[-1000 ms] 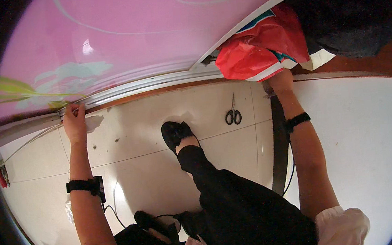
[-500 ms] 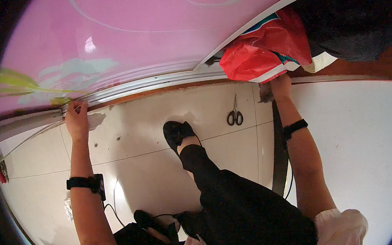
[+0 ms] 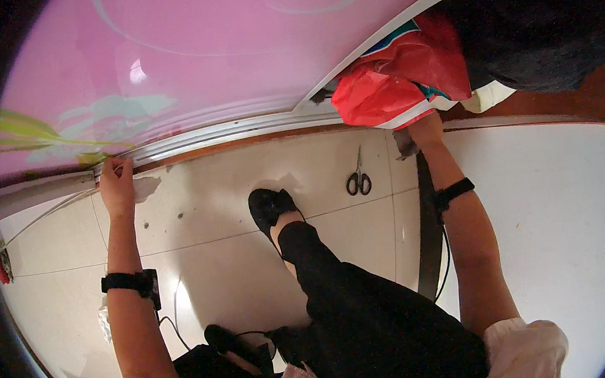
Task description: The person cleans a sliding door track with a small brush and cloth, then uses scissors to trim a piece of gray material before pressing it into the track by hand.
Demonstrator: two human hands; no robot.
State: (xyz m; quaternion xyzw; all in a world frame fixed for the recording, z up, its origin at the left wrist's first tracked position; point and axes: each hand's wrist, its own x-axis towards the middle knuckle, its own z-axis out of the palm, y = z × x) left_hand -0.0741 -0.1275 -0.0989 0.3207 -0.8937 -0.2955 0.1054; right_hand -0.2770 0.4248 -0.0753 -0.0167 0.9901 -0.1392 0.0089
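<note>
My left hand point(image 3: 117, 186) is at the left end of the metal door track point(image 3: 220, 131), its fingers pinched together. A thin white cable point(image 3: 52, 214) runs along the wall base from the left up to these fingers, which close on it. On the right, my right hand point(image 3: 426, 133) reaches under a crumpled red plastic bag point(image 3: 384, 94) at the cabinet opening. The bag covers its fingers, so their grip is hidden. A dark grey-brown scrap point(image 3: 405, 144) lies beside that hand.
A pink glossy sliding door point(image 3: 199, 55) with a flower pattern stands ahead. Black scissors point(image 3: 358, 179) lie on the tiled floor point(image 3: 210, 281) near my shoe point(image 3: 270, 207). Black cloth point(image 3: 539, 35) fills the opening. A white panel point(image 3: 546, 219) is on the right.
My right hand and the red bag appear slightly farther left, along with a small shift of the whole view. The left hand stays at the track's end.
</note>
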